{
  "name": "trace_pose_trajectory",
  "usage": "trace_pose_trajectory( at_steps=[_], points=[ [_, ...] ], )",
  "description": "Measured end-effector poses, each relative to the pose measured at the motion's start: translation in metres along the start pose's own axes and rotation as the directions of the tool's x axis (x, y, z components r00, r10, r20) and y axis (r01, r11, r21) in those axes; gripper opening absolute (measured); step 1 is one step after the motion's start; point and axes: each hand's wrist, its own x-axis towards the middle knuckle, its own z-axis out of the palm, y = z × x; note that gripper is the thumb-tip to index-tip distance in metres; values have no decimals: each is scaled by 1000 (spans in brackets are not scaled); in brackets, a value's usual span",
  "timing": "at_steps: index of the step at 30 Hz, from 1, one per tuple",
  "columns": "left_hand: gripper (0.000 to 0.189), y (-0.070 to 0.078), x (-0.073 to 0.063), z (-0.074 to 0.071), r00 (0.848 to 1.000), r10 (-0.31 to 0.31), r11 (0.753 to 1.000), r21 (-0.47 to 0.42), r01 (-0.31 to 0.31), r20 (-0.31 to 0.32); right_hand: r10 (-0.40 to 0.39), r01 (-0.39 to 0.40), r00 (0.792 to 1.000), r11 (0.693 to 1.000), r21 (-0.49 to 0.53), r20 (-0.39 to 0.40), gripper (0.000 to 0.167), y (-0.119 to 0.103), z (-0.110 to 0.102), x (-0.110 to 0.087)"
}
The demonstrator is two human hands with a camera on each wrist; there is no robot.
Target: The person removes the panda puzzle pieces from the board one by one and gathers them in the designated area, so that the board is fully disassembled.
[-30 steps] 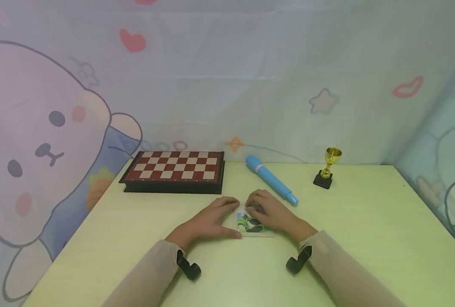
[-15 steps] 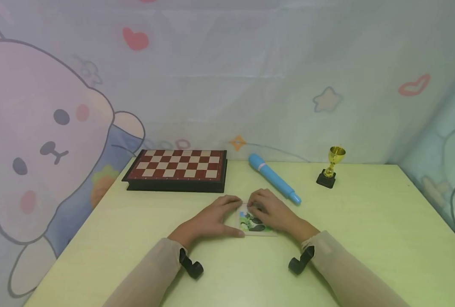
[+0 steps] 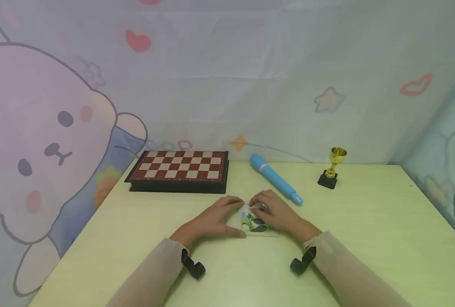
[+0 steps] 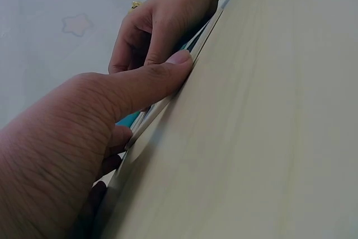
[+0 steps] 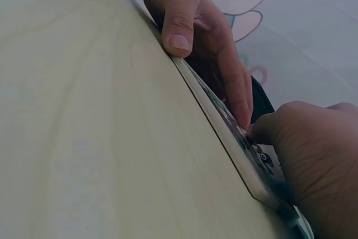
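Observation:
A small flat square board (image 3: 257, 227), with a green, black and white panda picture inside a pale border, lies on the table. My left hand (image 3: 214, 219) holds its left side, the thumb at the near edge and the fingers at the far corner. Over the board's right part bends my right hand (image 3: 276, 212), its thumb and fingers curled down to the picture near the far edge. Whether they pinch a small piece or only press cannot be told. In the right wrist view the board's near edge (image 5: 215, 118) shows beside the left thumb; the right fingertips are partly hidden.
A folded chessboard case (image 3: 177, 170) stands at the back left. Behind the right hand lies a blue toy-like stick (image 3: 275, 178) with a rounded head. A small gold trophy cup (image 3: 332, 167) on a black base stands at the back right. A printed cloth (image 3: 227, 76) hangs behind the table.
The whole head view has shifted slightly to the right. Both hands keep nearly the same place and pose on the board.

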Motion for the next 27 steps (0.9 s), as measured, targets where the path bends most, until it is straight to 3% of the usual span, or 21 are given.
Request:
trace_pose_trajectory(
  at_steps=[14, 20, 27],
  points=[
    [102, -3, 0, 1, 1000, 6, 1000, 15, -6, 0, 31, -31, 999, 996, -82, 6, 32, 6, 1, -1],
    [101, -3, 1, 2, 1000, 16, 1000, 11, -16, -14, 42, -43, 999, 991, -123, -6, 27, 8, 1, -1],
    [103, -5, 0, 2, 1000, 14, 1000, 16, -14, -9, 24, -20, 999, 997, -77, 45, 17, 3, -4, 1]
  ],
)
